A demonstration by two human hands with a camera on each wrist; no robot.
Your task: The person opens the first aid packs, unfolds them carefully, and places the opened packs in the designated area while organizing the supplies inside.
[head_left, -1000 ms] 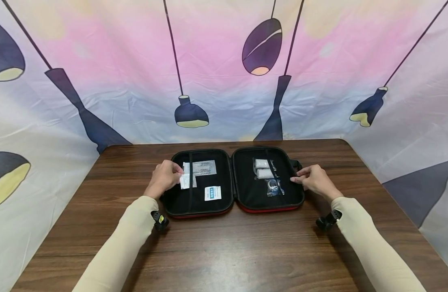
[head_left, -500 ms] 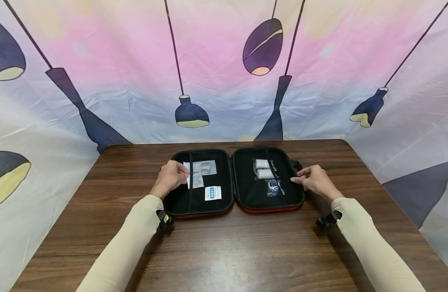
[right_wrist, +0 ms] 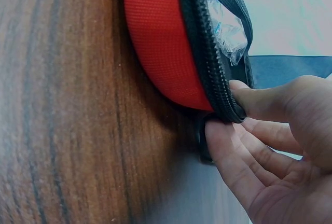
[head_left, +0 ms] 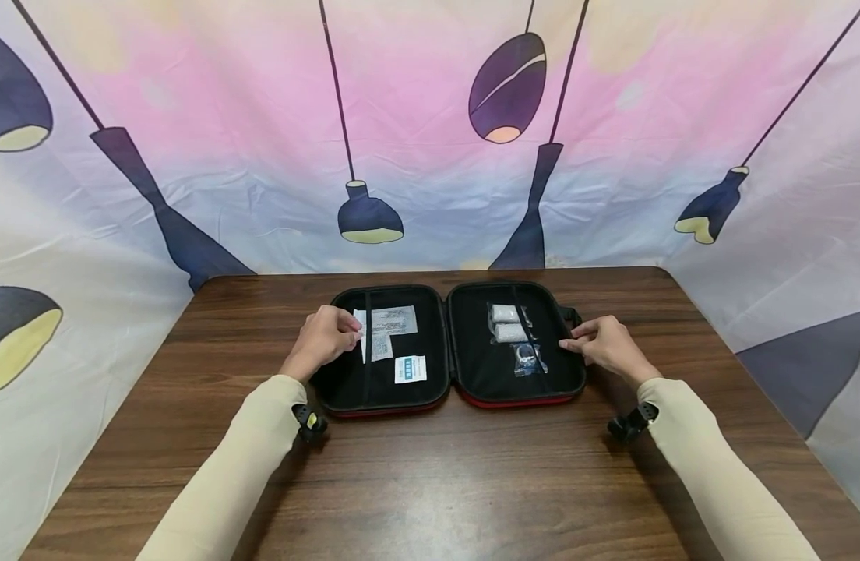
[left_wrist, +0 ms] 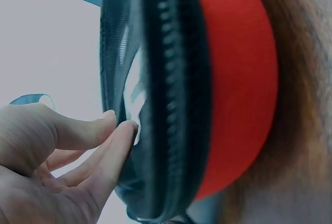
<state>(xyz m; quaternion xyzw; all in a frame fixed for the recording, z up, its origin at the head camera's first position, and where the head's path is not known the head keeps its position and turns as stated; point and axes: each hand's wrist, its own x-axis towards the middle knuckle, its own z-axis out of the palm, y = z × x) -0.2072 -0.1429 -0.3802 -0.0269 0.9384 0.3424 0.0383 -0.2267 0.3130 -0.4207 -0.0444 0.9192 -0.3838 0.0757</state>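
A red-and-black zip case [head_left: 440, 389] lies spread open on the table, hinged in the middle. In its left half, flat white packets [head_left: 393, 321] sit under a black elastic strap [head_left: 367, 382]. My left hand [head_left: 325, 340] is at that half's left edge, fingertips right at the packets' edge; the left wrist view shows a small gap between thumb and index finger [left_wrist: 129, 128]. My right hand [head_left: 605, 348] pinches the right half's outer rim, thumb inside and fingers beneath the zip [right_wrist: 220, 86].
Two white rolls in clear wrap [head_left: 507, 323] and a clear packet [head_left: 528, 360] lie under the right half's strap. A small white-and-blue packet [head_left: 410, 369] lies in the left half. Behind the wooden table [head_left: 458, 483] hangs a patterned cloth [head_left: 430, 140].
My left hand moved right, sliding a white packet further under the strap, then drew back slightly left. The right hand has stayed at the rim.
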